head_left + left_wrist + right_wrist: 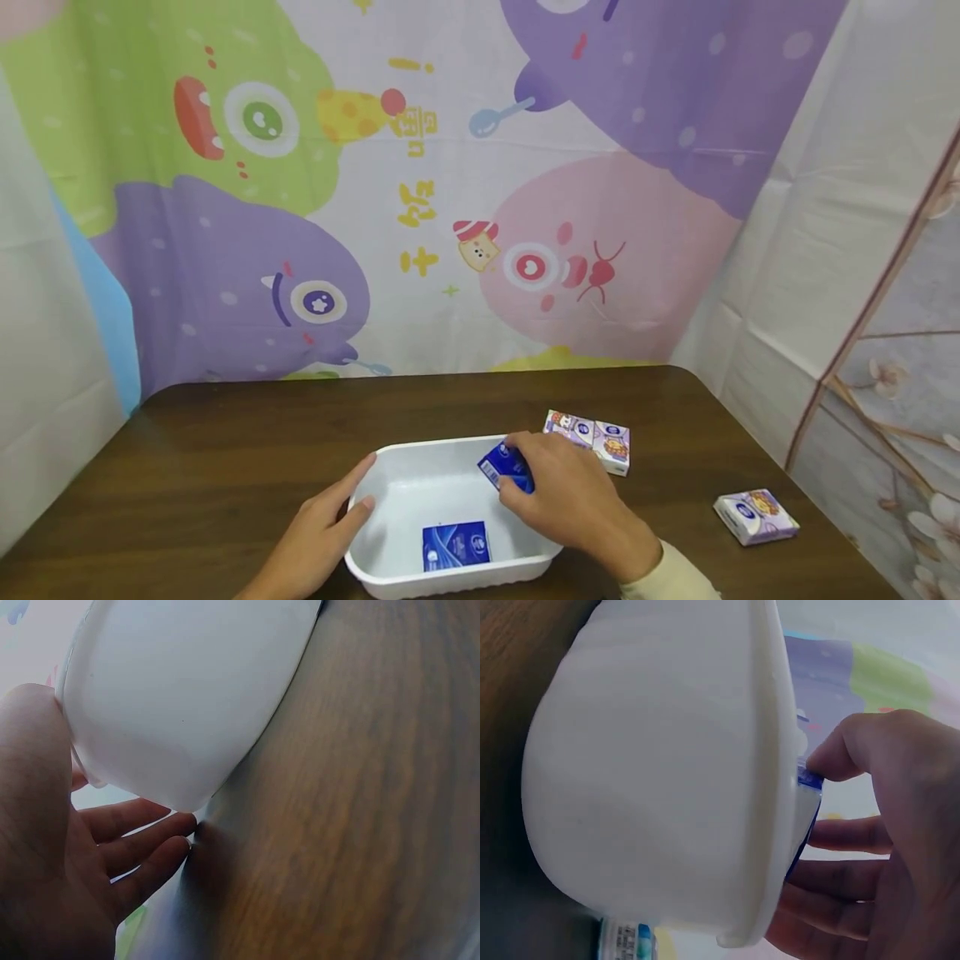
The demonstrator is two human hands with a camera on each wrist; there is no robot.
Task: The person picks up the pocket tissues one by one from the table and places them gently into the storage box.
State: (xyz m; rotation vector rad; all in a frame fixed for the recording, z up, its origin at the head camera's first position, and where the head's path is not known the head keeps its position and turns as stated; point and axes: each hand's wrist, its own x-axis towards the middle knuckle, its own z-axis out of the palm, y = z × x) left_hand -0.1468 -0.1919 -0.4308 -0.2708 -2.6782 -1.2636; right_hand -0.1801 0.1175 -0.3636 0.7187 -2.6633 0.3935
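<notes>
Right hand has its grip clamped on a small blue packet, thumb on one side and fingers on the other; that packet is tilted at the far right part of the white tray, and the right wrist view shows it poking up past the rim; left hand is just loosely spread at the tray's left end, thumb over the rim, fingers fairly straight, so I'd call it steadying more than squeezing.

The relation that matters imo: a second blue packet lies flat in the tray, toward the wearer and a bit left of the right grip, long axis running roughly left-right; right hand looks slightly nearer to it.

Further out on the worktop, two purple-and-white packs sit behind the right hand; another purple-and-white pack is off right, well apart.
</notes>
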